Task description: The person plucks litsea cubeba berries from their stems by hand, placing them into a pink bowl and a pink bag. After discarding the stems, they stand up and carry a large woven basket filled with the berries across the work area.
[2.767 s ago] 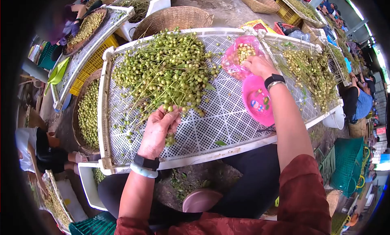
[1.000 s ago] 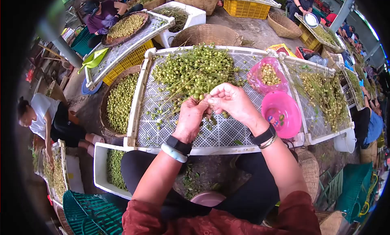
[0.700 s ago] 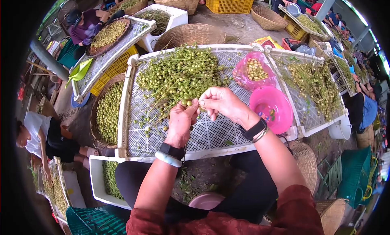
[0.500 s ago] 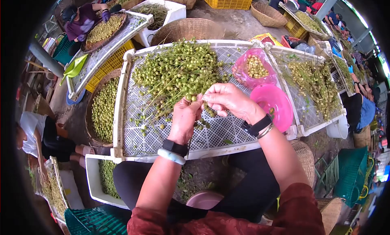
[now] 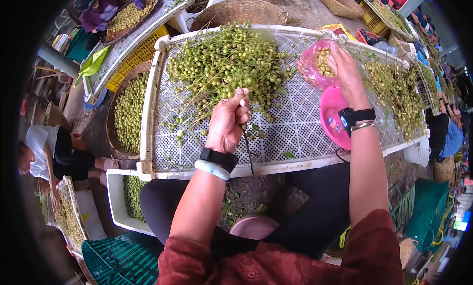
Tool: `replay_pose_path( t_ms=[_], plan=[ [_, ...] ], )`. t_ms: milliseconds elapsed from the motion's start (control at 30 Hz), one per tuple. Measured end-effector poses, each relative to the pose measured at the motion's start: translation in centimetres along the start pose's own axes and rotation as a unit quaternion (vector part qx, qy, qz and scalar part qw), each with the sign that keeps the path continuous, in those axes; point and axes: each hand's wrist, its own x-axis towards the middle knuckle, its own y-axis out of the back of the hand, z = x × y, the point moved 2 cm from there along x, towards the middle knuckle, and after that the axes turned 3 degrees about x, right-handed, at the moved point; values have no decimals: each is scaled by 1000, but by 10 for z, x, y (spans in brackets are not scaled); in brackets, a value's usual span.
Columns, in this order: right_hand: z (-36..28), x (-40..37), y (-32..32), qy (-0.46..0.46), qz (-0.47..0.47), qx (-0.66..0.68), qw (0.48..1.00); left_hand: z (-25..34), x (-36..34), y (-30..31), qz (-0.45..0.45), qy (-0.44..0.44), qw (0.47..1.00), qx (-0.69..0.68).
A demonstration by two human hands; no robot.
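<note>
My left hand [image 5: 229, 120] is closed around a stem of round green fruits [image 5: 258, 132], and a thin dark stalk hangs below the fist. Just beyond it, a large heap of green fruits on stems [image 5: 224, 63] lies on a white mesh tray [image 5: 207, 154]. To the right, my right hand [image 5: 346, 73] is held over the edge of a pink plastic bag [image 5: 308, 68] of pale yellowish fruits [image 5: 323, 62]. Its fingers are stretched out, partly seen edge-on. Directly below this hand stands a pink bowl [image 5: 326, 107].
A second mesh tray with stemmed fruits [image 5: 394, 95] adjoins on the right. Left of my tray is a basket of green fruits [image 5: 130, 120], with a white foam box [image 5: 118, 199] below. A wicker basket [image 5: 236, 14] stands behind. Other people work at both sides.
My right hand has left my left hand and moved right to the pink bag. My left hand stays near the heap, still closed on the stem. The view has shifted slightly.
</note>
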Motion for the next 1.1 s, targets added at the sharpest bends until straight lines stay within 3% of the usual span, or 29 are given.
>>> replay_pose_path(
  t_ms=[100,133,200,233,300,400,467,633,667,900,967,1100],
  plan=[
    [2,-28,-10,1,-125,-166,978,8,-1,4,-35,-1,998,-60],
    [29,-31,-15,40,-181,-218,958,11,-2,3,-41,0,995,-91],
    [39,-75,-48,-121,-335,-117,927,15,-4,0,-55,-1,989,-134],
    [42,-91,-63,-123,-404,-81,903,16,-4,-1,-66,-2,987,-145],
    [55,-120,-87,-251,-432,75,863,19,-5,-5,-78,-1,983,-164],
    [45,-137,-101,-321,-454,145,819,23,-6,-4,-96,-3,983,-160],
    [37,-129,-99,-357,-491,140,782,28,-12,-4,-48,-28,997,-45],
    [22,-106,-88,-311,-449,154,824,37,-31,-12,32,-43,980,190],
    [18,-104,-88,-301,-442,153,831,35,-30,-8,-32,-42,984,167],
    [23,-86,-81,-214,-451,84,863,24,-32,-11,-70,33,929,361],
    [21,-85,-79,-188,-464,47,864,12,-31,-11,-50,-10,935,350],
    [22,-84,-75,-238,-441,54,864,1,-31,-18,-13,-27,946,323]
  ],
)
